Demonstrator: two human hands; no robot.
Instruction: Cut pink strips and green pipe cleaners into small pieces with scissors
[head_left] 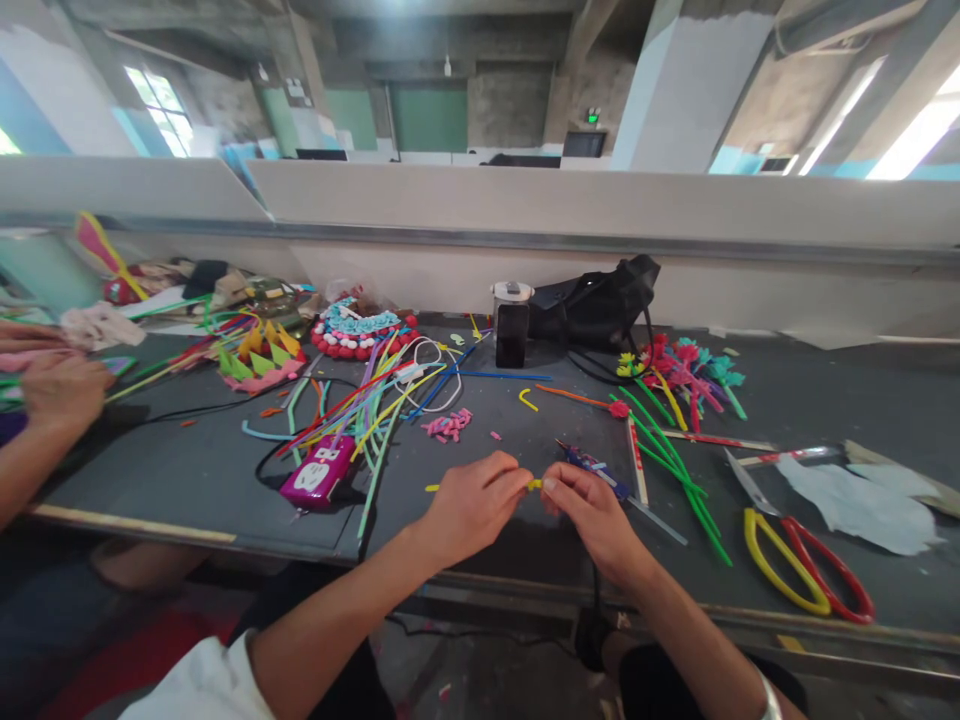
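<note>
Near the table's front edge, both hands pinch a short yellow pipe cleaner [535, 484]. My left hand [474, 505] has its fingertips closed on it, and a yellow end shows past the back of that hand. Close by on the right, my right hand [589, 512] grips the other part between thumb and forefinger. Just behind the right hand lies a blue glue gun [592, 470], partly covered. Farther back are a hooked yellow piece [529, 400], an orange pipe cleaner [571, 396] with a red tip, and a pile of short pink pieces [448, 425].
Scissors [787, 570] with yellow and red handles lie right, beside white paper scraps [862, 505] and green pipe cleaners [679, 480]. A purple box [321, 473] and a colourful pipe cleaner bundle stand left. A tumbler [511, 292] and black bag [600, 305] are behind. Another person's hand [64, 390] works far left.
</note>
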